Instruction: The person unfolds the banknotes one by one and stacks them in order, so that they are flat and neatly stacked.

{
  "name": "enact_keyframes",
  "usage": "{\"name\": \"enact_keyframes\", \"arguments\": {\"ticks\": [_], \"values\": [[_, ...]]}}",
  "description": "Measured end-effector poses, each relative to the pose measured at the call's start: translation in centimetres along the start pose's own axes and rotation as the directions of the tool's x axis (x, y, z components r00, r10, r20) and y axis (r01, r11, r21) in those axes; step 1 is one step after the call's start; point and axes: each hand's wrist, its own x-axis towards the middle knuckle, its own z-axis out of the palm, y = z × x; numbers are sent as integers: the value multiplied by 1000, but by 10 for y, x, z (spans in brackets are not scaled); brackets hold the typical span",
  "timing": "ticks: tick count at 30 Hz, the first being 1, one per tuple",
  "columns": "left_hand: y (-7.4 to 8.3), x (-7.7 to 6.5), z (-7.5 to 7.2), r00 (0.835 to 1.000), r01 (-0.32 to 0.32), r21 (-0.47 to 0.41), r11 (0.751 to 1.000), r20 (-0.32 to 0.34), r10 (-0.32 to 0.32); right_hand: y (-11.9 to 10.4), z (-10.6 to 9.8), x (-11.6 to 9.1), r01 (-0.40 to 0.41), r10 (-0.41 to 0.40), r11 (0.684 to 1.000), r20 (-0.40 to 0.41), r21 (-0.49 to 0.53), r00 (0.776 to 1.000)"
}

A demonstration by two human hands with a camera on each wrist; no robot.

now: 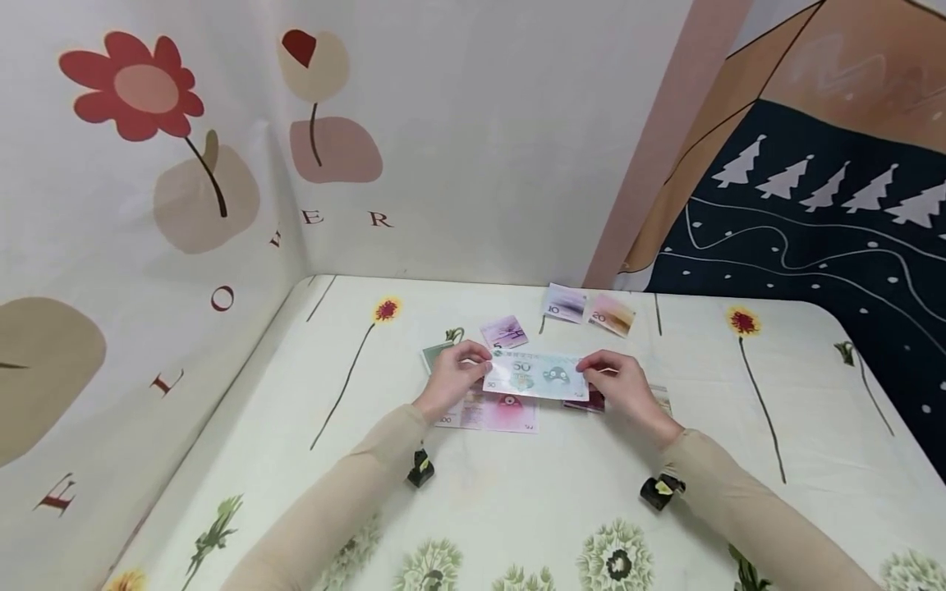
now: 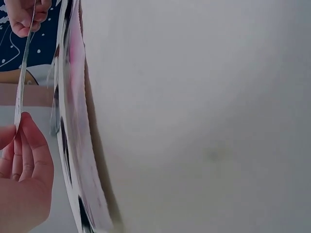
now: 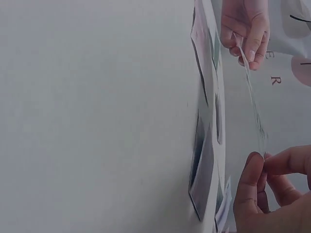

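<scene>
A pale blue-green banknote (image 1: pixel 535 375) marked 50 is stretched flat between both hands, raised above the table. My left hand (image 1: pixel 452 379) pinches its left end between thumb and fingers, and my right hand (image 1: pixel 622 386) pinches the right end. From the left wrist view the banknote (image 2: pixel 23 73) appears nearly edge-on, held clear of the notes lying beneath. Below it lies a pink banknote (image 1: pixel 510 413) marked 100. Partly covered by the left hand is a green note (image 1: pixel 434 354). A dark reddish note (image 1: pixel 587 401) lies under the right hand, mostly hidden.
Behind the held note lies a purple note (image 1: pixel 505 332) marked 5. Farther back are a note marked 10 (image 1: pixel 565 304) and one marked 20 (image 1: pixel 611 315). Another note (image 1: pixel 660 399) shows beside the right wrist. The flower-print tablecloth (image 1: pixel 473 509) meets fabric walls behind and at left.
</scene>
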Motion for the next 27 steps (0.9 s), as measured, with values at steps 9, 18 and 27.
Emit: {"name": "enact_keyframes", "arguments": {"ticks": [9, 18, 27], "values": [[-13, -5, -22, 999, 12, 22, 1000, 47, -13, -3, 22, 0, -5, 4, 997, 17, 77, 1000], [-18, -10, -51, 992, 49, 57, 997, 110, -55, -6, 43, -1, 38, -47, 994, 83, 107, 995], [-19, -14, -67, 981, 67, 149, 987, 172, -93, -8, 56, -2, 46, -49, 998, 114, 31, 992]]}}
